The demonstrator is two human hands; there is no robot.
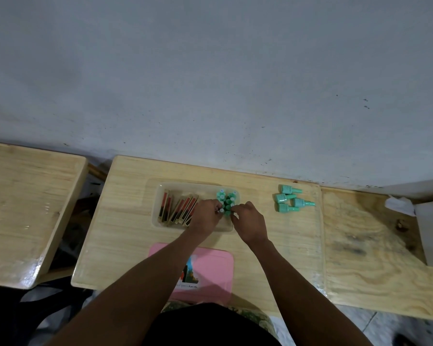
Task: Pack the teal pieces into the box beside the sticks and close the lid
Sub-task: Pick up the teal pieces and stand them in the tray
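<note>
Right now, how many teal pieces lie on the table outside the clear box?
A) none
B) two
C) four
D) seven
C: four teal pieces lie in a loose group on the table, to the right of the clear box, apart from both hands.

sticks [179, 208] left in box [160, 196], pieces [226, 202] right; lid [210, 265] before it
</note>
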